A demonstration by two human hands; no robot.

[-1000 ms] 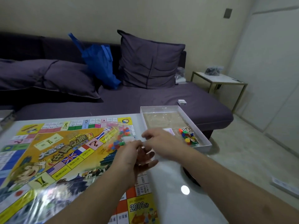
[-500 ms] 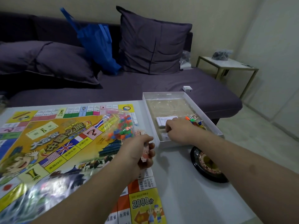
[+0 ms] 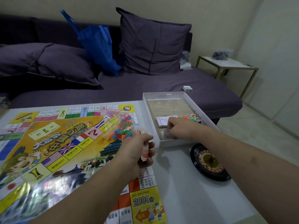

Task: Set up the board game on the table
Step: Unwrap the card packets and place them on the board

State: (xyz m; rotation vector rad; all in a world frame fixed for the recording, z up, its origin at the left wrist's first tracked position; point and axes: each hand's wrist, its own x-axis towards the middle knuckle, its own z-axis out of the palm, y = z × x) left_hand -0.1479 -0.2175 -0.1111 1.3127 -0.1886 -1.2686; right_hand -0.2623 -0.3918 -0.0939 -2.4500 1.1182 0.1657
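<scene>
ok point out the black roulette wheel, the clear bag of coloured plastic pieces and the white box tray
black roulette wheel [image 3: 208, 160]: head view, on its brown inner ring
clear bag of coloured plastic pieces [image 3: 120, 125]: head view, on the pieces inside
white box tray [image 3: 171, 143]: head view, on its near wall

A glossy printed game board [image 3: 64, 151] lies on a smooth table [image 3: 186, 199]; the sofa [image 3: 161, 88] is matt cloth.

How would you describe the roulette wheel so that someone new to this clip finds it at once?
Start at the white table in front of the purple sofa. Right of the game board lies an open white box; the roulette wheel sits just in front of that box, under the right forearm. It is the table's only round, black thing, with a numbered ring and gold centre.
</scene>
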